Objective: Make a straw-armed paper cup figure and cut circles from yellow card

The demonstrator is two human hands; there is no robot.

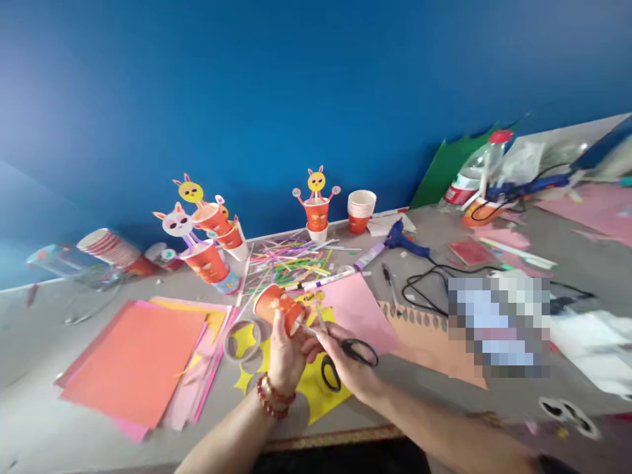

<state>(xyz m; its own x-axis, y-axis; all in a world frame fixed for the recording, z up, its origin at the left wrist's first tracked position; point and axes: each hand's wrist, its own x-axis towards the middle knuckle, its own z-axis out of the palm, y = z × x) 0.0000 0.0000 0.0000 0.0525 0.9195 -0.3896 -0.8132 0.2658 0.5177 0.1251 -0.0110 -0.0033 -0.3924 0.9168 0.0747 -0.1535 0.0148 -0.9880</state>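
My left hand (284,352), with a red bead bracelet at the wrist, is closed around an orange paper cup (277,306) tipped on its side above the table. My right hand (340,359) grips black-handled scissors (348,362), whose blades point up toward the cup's rim. Under both hands lies a yellow paper sheet (316,388) with shapes cut out of it. A roll of clear tape (241,339) rests just left of my left hand.
A stack of orange and pink paper (133,362) lies at the left. Finished cup animals (207,243), (316,210) stand near the blue wall. Coloured straws (291,260), a blue glue gun (402,240) with black cord, stacked cups (360,210) and a bottle (474,174) fill the back.
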